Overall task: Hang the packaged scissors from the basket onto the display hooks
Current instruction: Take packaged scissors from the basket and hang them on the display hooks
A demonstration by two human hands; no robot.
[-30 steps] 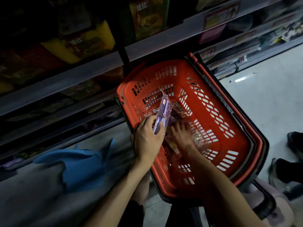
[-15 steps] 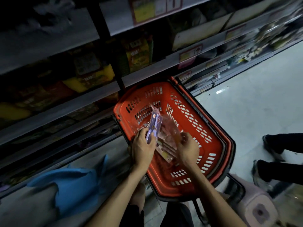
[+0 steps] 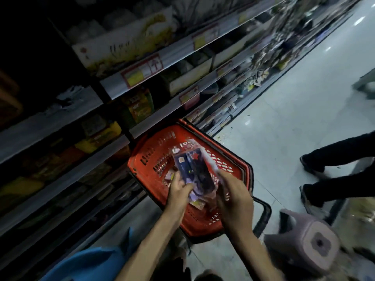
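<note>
We had both hands over the red basket (image 3: pixel 142 159), which sat low by the shelving (image 3: pixel 67 118) on the pale floor (image 3: pixel 284 122). Left hand (image 3: pixel 179 192) gripped the packaged scissors (image 3: pixel 195 169) from the near-left corner, thumb on top and fingers curled under. Right hand (image 3: pixel 233 199) had its fingers curled onto the pack's right edge (motion blur there, so the exact pinch was hard to read). The pack was lifted above the basket's inside, face up and tilted, its top end pointing away from us, dark blue card w/ a red star under clear plastic. A few other packs (image 3: pixel 170 176) lay on the basket bottom beneath it. Shelf edges carried price tags (image 3: pixel 142 72), one yellow & white in a red frame, w/ boxed goods behind. A blue cloth (image 3: pixel 87 264) showed at bottom left. To our right stood a pale pink stool (image 3: pixel 310 248), and beyond it another person's dark-trousered legs (image 3: pixel 334 153) on the aisle floor
</note>
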